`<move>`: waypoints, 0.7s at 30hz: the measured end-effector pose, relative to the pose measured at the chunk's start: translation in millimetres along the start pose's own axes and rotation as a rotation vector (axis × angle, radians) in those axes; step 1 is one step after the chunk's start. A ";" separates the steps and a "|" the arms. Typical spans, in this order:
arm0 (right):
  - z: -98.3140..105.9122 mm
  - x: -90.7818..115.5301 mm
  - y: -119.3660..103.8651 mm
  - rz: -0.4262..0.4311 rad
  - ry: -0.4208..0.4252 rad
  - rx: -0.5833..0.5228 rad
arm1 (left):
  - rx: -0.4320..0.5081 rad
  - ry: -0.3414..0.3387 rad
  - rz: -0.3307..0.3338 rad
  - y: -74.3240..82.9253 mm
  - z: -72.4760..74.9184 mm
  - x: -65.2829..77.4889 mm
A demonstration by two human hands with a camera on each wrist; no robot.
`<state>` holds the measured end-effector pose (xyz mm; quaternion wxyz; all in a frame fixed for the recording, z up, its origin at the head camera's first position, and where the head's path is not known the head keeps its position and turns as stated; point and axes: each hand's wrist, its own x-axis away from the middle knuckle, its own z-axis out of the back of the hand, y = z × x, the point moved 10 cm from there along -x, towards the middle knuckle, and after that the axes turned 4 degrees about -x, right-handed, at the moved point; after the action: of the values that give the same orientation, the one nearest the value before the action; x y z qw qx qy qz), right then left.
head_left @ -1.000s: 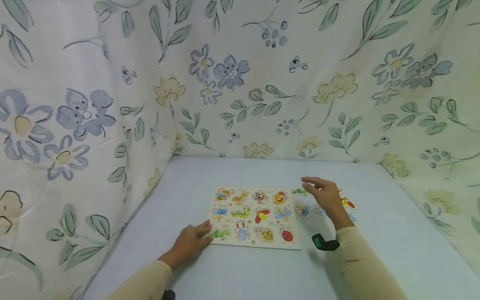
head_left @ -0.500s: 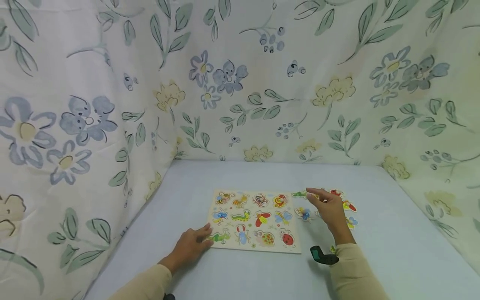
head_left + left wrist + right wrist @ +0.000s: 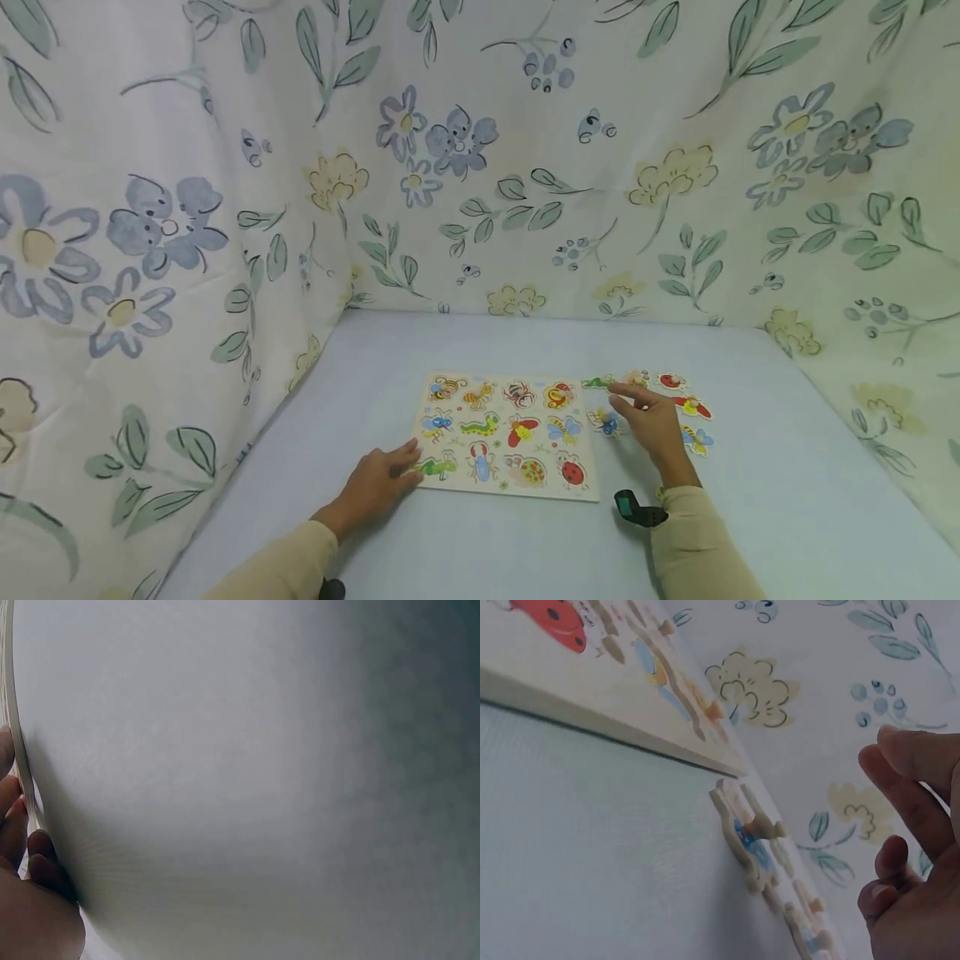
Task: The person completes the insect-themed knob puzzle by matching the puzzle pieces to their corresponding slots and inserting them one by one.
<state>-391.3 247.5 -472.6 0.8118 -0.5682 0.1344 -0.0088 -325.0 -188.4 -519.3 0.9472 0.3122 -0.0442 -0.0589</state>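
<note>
A wooden insect puzzle board (image 3: pixel 497 477) lies flat, its spaces showing pictures of bees, beetles, a caterpillar and ladybirds. My left hand (image 3: pixel 378 483) rests at its lower left edge, index finger and thumb touching the rim. In the left wrist view, bent fingers (image 3: pixel 13 825) lie along the board's side. My right hand (image 3: pixel 654 425) hovers over loose pieces right of the board, thumb and index finger close together with nothing visible between them. Beside the board lies a blue insect piece (image 3: pixel 604 422), with a green grasshopper piece (image 3: pixel 597 382) farther back. The right wrist view shows small knobs on the pieces.
Beyond the right hand lie a ladybird piece (image 3: pixel 672 381), a red-winged insect piece (image 3: pixel 693 407) and a blue-winged insect piece (image 3: pixel 697 439). The hand covers part of this group. A floral cloth (image 3: pixel 525 233) encloses the white table (image 3: pixel 465 342) at the back and sides.
My right hand has come lower and a little toward the front, uncovering more pieces behind it. The left hand stays at the board's edge.
</note>
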 end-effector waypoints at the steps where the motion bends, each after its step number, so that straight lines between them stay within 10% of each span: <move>1: -2.4 -0.1 2.6 -0.009 -0.014 0.016 | 0.002 -0.002 0.005 -0.6 -0.3 -0.3; 21: -14.8 -1.5 23.6 -0.059 -0.045 0.352 | -0.003 0.000 0.012 2.5 -1.1 0.6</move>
<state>-399.4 242.4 -498.8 0.9009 -0.4210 0.0959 -0.0434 -324.1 -185.8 -518.7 0.9479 0.3106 -0.0462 -0.0532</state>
